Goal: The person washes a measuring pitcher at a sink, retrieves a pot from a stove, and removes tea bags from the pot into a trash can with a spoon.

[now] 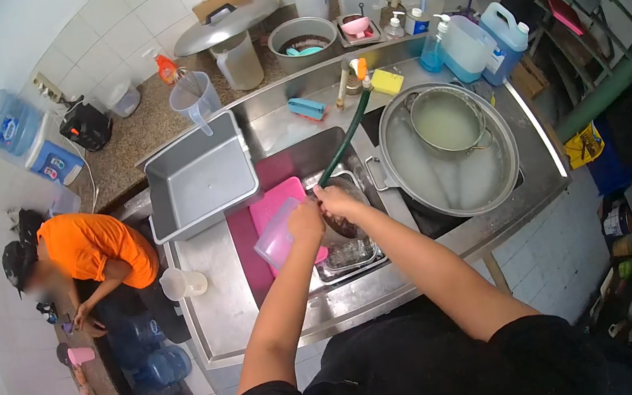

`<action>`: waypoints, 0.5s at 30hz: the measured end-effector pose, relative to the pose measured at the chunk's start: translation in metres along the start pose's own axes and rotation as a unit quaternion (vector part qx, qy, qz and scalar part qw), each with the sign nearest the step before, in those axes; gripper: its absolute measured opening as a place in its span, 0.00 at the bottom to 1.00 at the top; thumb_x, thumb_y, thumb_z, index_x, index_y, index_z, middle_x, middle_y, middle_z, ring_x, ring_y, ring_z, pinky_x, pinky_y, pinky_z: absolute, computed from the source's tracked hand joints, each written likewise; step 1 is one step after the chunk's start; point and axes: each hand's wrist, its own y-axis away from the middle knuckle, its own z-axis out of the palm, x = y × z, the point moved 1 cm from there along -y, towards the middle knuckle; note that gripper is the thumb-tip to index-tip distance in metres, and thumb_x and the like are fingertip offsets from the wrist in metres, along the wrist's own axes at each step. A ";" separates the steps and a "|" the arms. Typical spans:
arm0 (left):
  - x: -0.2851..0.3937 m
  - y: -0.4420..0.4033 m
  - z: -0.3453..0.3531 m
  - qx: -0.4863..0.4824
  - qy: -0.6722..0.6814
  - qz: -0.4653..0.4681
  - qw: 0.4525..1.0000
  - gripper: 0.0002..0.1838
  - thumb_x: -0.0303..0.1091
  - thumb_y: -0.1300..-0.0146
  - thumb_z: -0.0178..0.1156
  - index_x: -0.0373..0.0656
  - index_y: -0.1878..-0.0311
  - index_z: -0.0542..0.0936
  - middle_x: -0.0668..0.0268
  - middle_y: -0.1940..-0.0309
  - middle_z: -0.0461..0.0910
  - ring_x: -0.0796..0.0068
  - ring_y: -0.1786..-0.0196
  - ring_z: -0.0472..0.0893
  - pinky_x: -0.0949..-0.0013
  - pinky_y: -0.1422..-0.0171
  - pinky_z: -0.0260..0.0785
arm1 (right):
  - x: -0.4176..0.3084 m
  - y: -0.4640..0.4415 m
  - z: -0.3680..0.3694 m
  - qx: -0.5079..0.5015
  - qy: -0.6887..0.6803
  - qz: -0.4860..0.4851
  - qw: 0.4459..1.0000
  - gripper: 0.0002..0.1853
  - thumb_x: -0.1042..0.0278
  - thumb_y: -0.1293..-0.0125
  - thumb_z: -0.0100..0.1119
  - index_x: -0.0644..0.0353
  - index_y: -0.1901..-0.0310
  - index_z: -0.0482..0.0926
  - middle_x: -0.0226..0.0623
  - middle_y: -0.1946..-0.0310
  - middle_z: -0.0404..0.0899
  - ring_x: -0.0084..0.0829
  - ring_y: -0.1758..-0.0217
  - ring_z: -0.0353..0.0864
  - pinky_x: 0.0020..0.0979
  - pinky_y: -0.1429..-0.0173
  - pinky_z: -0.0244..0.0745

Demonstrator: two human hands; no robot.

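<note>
Blk shirt [411, 381], L hand [305, 223] w/ tub [274, 238] — R hand [338, 200] w/ hose [349, 141]

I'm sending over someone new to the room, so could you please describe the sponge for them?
At the right of the steel sink counter sits a big round basin. Just behind it, on the back ledge, lies the sponge. It is a yellow block, unlike the blue brush farther left.
</note>
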 end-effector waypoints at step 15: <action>0.024 0.030 -0.009 -0.171 -0.201 -0.145 0.954 0.47 0.41 0.45 0.72 0.40 0.26 0.57 0.50 0.58 0.85 0.50 0.56 0.86 0.52 0.52 0.80 | -0.087 -0.155 -0.402 0.295 0.534 -0.238 0.756 0.20 0.61 0.37 0.57 0.50 0.42 0.79 0.50 0.48 0.82 0.48 0.42 0.81 0.49 0.43 0.77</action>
